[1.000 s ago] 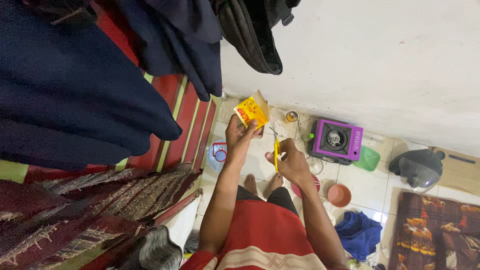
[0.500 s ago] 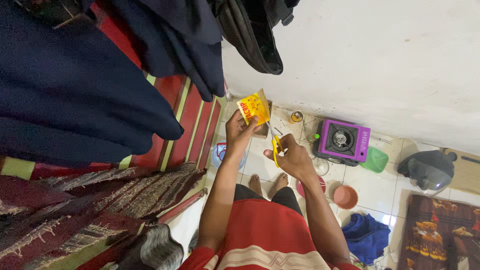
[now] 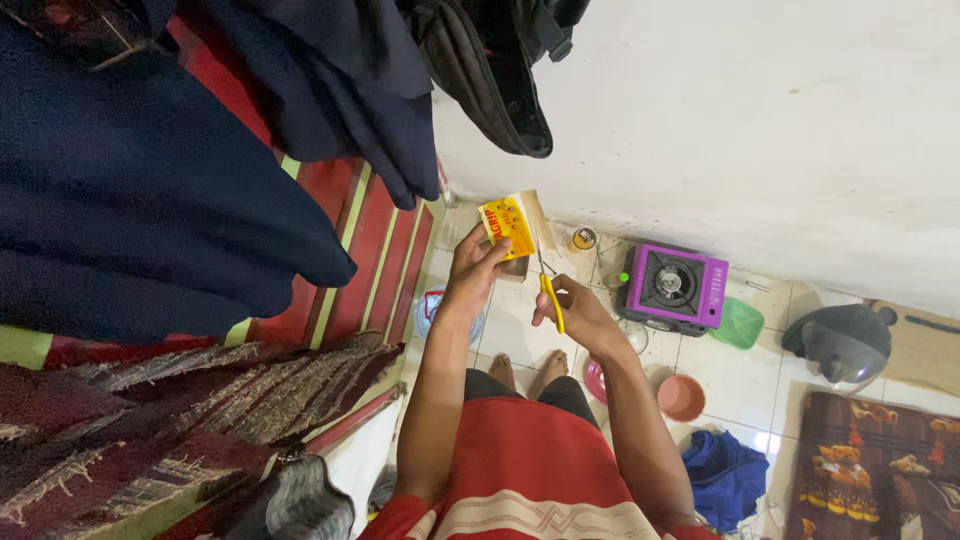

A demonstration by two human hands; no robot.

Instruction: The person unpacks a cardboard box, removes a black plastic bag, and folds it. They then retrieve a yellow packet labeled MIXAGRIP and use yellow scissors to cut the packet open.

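My left hand pinches a small yellow sachet by its lower edge and holds it upright in front of me. My right hand grips yellow-handled scissors. Their thin blades point up and reach the sachet's right side near its top. Below the hands I see my bare feet on the white tiled floor.
A purple single-burner gas stove sits on the floor by the white wall, with a green bowl, an orange bowl, a dark helmet and a blue cloth nearby. Dark clothes hang at left over a red striped surface.
The scissor blades have risen to the sachet's right edge, and both hands have shifted slightly as the view moved.
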